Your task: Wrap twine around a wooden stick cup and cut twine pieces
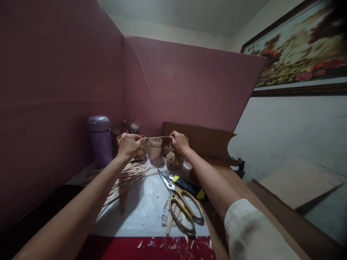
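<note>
Pinching one end of a thin, straight, light-brown strand (pixel 158 137) between the closed fingers of the left hand (pixel 129 145), the other end likewise in the right hand (pixel 180 141). Cannot tell whether twine or slim wood. Crowded just below the right fingers by a shaggy ball of brown twine (pixel 174 159), and close by the left ones by a second stick-sided cup (pixel 141 148). Hemmed in beyond both by a brown cardboard flap (pixel 200 142); more open toward the near side.

Stretched taut between the hands, long axis running left to right, nearly level, across the rim of a small round cup of pale wooden sticks (pixel 155 150); cannot tell if touching.

Nearer than the fingers, spread over a white sheet (pixel 146 213): flat wooden sticks (pixel 127 182) below the left, gold-handled scissors (pixel 182 206) and a black-and-yellow cutter (pixel 187 186) below the right. Bordered nearest by a red strip (pixel 121 249) dotted with scraps. Left of the left fingers, a purple lidded bottle (pixel 101 144); farther beyond, pink panels (pixel 189 86); far right, a framed picture (pixel 303 50).
</note>
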`<state>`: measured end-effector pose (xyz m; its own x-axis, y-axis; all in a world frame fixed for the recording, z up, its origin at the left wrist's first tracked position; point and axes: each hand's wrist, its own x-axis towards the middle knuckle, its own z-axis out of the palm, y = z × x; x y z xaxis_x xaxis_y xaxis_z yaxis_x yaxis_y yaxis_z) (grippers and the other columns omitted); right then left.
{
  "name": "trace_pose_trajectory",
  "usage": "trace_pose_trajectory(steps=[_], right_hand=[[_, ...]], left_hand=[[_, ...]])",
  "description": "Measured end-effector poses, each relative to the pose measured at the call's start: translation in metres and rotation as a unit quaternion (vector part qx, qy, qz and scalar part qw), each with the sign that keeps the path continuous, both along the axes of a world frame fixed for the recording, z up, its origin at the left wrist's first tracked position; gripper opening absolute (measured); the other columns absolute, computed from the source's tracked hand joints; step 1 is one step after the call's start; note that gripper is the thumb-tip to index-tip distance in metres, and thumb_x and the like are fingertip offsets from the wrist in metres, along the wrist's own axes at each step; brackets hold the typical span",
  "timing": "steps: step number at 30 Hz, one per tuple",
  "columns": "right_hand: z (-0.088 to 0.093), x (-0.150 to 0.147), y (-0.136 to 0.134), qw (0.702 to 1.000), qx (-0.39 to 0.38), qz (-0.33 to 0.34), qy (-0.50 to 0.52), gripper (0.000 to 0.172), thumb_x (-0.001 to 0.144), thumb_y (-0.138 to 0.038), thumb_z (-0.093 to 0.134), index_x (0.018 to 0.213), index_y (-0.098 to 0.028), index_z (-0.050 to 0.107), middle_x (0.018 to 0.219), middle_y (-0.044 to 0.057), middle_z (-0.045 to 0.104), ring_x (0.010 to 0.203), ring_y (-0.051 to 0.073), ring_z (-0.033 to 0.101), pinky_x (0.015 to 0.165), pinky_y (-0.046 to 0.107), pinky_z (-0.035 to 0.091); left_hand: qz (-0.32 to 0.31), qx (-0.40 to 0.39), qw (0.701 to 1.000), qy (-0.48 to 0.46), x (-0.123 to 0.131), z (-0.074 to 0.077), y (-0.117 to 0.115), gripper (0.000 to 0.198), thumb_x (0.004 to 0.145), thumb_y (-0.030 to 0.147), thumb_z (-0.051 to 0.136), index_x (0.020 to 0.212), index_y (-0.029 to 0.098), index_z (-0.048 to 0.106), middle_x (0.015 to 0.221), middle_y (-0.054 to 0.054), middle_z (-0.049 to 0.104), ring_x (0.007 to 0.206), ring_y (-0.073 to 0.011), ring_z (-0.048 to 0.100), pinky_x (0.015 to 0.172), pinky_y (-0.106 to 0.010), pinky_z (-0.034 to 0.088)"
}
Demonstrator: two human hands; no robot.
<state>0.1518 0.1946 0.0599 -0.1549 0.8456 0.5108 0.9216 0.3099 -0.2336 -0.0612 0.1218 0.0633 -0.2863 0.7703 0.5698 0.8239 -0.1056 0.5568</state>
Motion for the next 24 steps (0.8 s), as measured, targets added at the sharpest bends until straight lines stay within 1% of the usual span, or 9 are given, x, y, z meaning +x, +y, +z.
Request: trace_pose_trajectory(steps=[3,7,9,11,14,18,20,22,24], right_hand=[[0.001,-0.016,0.021,1.0,-0.01,-0.008,0.011,0.025,0.09,-0.037,0.041,0.098,-0.026,0.062,0.098,0.005,0.069,0.092,0.021,0.062,0.071,0.028,0.041],[-0.003,-0.033,0.044,1.0,-0.022,-0.013,0.016,0.027,0.089,-0.037,0.04,0.099,-0.026,0.062,0.101,0.006,0.069,0.096,0.022,0.062,0.074,0.029,0.043],[-0.007,-0.038,0.052,0.999,-0.029,-0.016,0.014,0.027,0.089,-0.035,0.04,0.101,-0.025,0.063,0.103,0.007,0.068,0.097,0.022,0.062,0.075,0.03,0.043],[-0.01,-0.042,0.058,0.999,-0.042,-0.017,0.008,0.027,0.088,-0.032,0.042,0.102,-0.025,0.064,0.104,0.008,0.068,0.098,0.022,0.063,0.076,0.029,0.044],[-0.015,-0.044,0.064,0.998,-0.067,-0.012,-0.007,0.026,0.085,-0.027,0.046,0.101,-0.022,0.066,0.105,0.011,0.069,0.097,0.023,0.064,0.075,0.03,0.045],[-0.02,-0.044,0.066,0.995,-0.093,0.008,-0.028,0.022,0.08,-0.031,0.056,0.094,-0.021,0.069,0.103,0.012,0.069,0.097,0.025,0.064,0.075,0.03,0.046],[-0.02,-0.044,0.065,0.995,-0.091,0.007,-0.026,0.023,0.081,-0.031,0.054,0.097,-0.022,0.068,0.105,0.012,0.069,0.099,0.025,0.063,0.075,0.03,0.046],[-0.019,-0.045,0.065,0.996,-0.083,-0.001,-0.016,0.026,0.084,-0.029,0.049,0.103,-0.022,0.066,0.108,0.012,0.068,0.101,0.024,0.063,0.076,0.029,0.046],[-0.019,-0.047,0.067,0.997,-0.08,-0.007,-0.004,0.028,0.086,-0.026,0.046,0.105,-0.022,0.066,0.108,0.011,0.067,0.1,0.023,0.063,0.076,0.029,0.046]], left_hand=[[0.046,0.01,0.999,0.002,0.002,-0.001,0.009,0.03,0.075,0.039,0.055,0.085,0.022,0.077,0.084,-0.009,0.074,0.08,-0.0239,0.066,0.064,-0.029,0.043],[0.071,-0.043,0.996,0.04,0.007,-0.006,0.019,0.028,0.074,0.038,0.053,0.082,0.023,0.076,0.087,-0.01,0.074,0.086,-0.0278,0.065,0.064,-0.031,0.043],[0.08,-0.055,0.994,0.056,0.008,-0.008,0.023,0.029,0.075,0.037,0.051,0.082,0.023,0.075,0.087,-0.011,0.074,0.087,-0.0295,0.065,0.065,-0.033,0.043],[0.091,-0.059,0.992,0.072,0.009,-0.012,0.026,0.03,0.076,0.036,0.049,0.083,0.022,0.075,0.088,-0.012,0.073,0.087,-0.0305,0.065,0.067,-0.034,0.044],[0.089,-0.08,0.986,0.116,0.01,-0.019,0.028,0.029,0.076,0.031,0.049,0.085,0.02,0.075,0.089,-0.014,0.073,0.087,-0.0305,0.065,0.068,-0.035,0.045],[0.08,-0.105,0.978,0.161,0.014,-0.024,0.027,0.029,0.077,0.03,0.047,0.084,0.019,0.074,0.087,-0.016,0.072,0.086,-0.0304,0.065,0.069,-0.035,0.045],[0.093,-0.097,0.981,0.143,0.016,-0.022,0.027,0.031,0.078,0.032,0.046,0.085,0.019,0.073,0.087,-0.016,0.072,0.086,-0.0308,0.065,0.069,-0.035,0.045],[0.104,-0.079,0.986,0.099,0.017,-0.019,0.028,0.032,0.079,0.032,0.044,0.086,0.018,0.072,0.087,-0.017,0.071,0.087,-0.0313,0.065,0.069,-0.035,0.045],[0.102,-0.077,0.99,0.055,0.018,-0.016,0.03,0.031,0.078,0.029,0.045,0.085,0.017,0.072,0.088,-0.018,0.072,0.087,-0.0312,0.066,0.068,-0.035,0.044]])
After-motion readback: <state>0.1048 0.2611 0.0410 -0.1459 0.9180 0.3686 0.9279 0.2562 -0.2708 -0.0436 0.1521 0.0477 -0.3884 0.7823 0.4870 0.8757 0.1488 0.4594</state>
